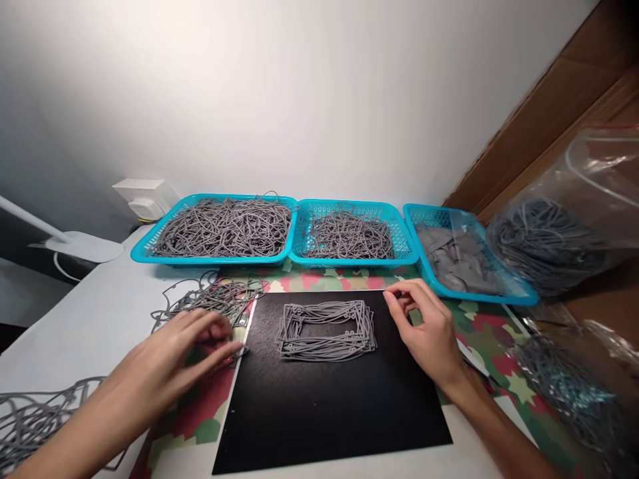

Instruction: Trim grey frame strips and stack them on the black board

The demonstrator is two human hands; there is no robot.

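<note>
A stack of thin grey rectangular rubber gaskets [327,352] lies on a black mat [329,412], roughly lined up with a gap in the middle. My left hand [194,342] hovers at the mat's left edge, thumb and fingers apart. Under and behind it spreads a loose tangle of grey gaskets [219,299]; one small loop shows by the thumb tip. At the mat's far right corner is my right hand [424,322], its thumb and index finger pinched together. What they hold, if anything, is too small to make out.
Along the wall stand a left blue basket [210,260] and a middle blue basket [354,262], both heaped with grey loops, and a right blue basket [519,293] of flat grey pieces. Clear bags [554,233] sit at right. More loops [40,416] lie at lower left, a white lamp base [87,246] behind.
</note>
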